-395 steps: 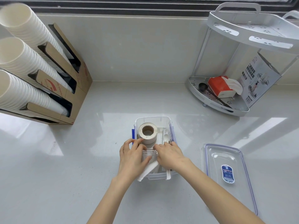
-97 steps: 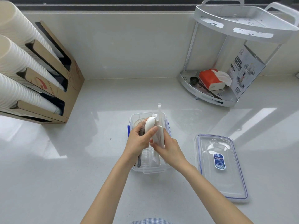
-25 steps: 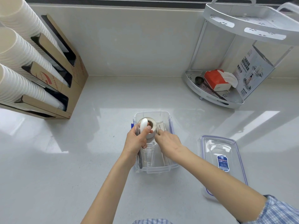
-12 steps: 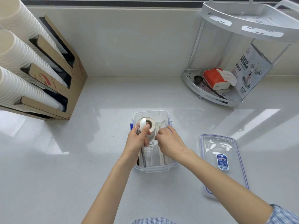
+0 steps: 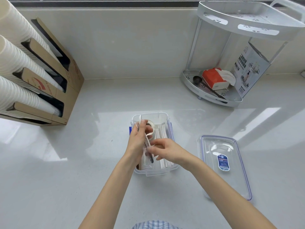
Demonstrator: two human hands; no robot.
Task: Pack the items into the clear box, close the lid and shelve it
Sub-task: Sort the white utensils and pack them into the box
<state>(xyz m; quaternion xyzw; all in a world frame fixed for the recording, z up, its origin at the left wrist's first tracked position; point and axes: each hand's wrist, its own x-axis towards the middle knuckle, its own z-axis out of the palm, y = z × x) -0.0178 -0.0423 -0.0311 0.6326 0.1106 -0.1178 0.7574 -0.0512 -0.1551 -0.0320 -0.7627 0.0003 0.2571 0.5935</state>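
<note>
The clear box [image 5: 151, 173] with blue side latches stands open on the white counter in front of me. Inside it sit a roll of tape [image 5: 151, 127] at the far end and several paper-wrapped sticks [image 5: 162, 134] along the right side. My left hand [image 5: 137, 143] is over the box's left half, gripping a white plastic spoon [image 5: 140, 120] and other wrapped cutlery that slant down into the box. My right hand [image 5: 166, 150] pinches the lower end of that bundle over the box's near half. The clear lid [image 5: 224, 164] with a blue label lies flat to the right.
A cardboard dispenser [image 5: 54, 90] full of stacked white paper cups stands at the left. A white two-tier corner shelf [image 5: 214, 96] at the back right holds a red tissue pack [image 5: 214, 78], a dark scoop and a printed carton. A wall runs behind.
My right hand has slid back from beside the tape roll toward me, over the box's near half. The left hand has kept its grip on the spoon.
</note>
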